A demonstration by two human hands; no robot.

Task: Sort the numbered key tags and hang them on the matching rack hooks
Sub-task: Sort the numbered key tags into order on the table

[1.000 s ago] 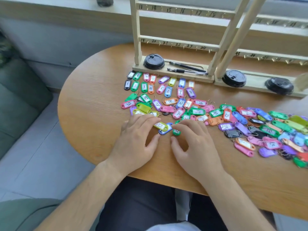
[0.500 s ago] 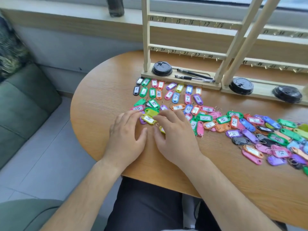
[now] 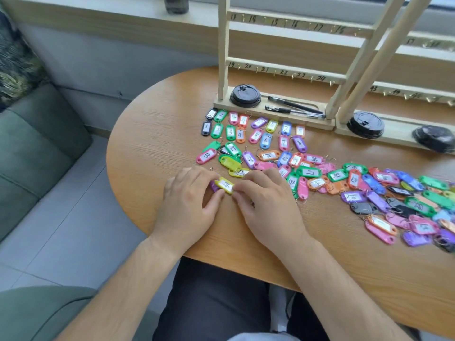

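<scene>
Several coloured numbered key tags lie spread over the wooden table [image 3: 152, 148]. Tags numbered in order lie in two neat rows [image 3: 253, 130] in front of the wooden rack [image 3: 283, 75], whose rails carry small hooks with handwritten numbers. A loose heap of tags [image 3: 394, 198] stretches to the right. My left hand [image 3: 189, 207] and my right hand [image 3: 268, 205] rest on the table side by side, and between their fingertips they pinch a yellow tag [image 3: 225, 185]. A purple tag [image 3: 213, 187] peeks out beneath my left fingers.
Three black round lids [image 3: 245, 95] [image 3: 365, 124] [image 3: 434, 138] and two black pens [image 3: 293, 108] lie on the rack's base. A green sofa [image 3: 37, 148] stands to the left of the table. A dark bottle [image 3: 176, 3] stands on the window sill.
Both hands have slid left along the table's near edge through the tags and have closed their fingertips on the yellow tag. The camera view has shifted left as well.
</scene>
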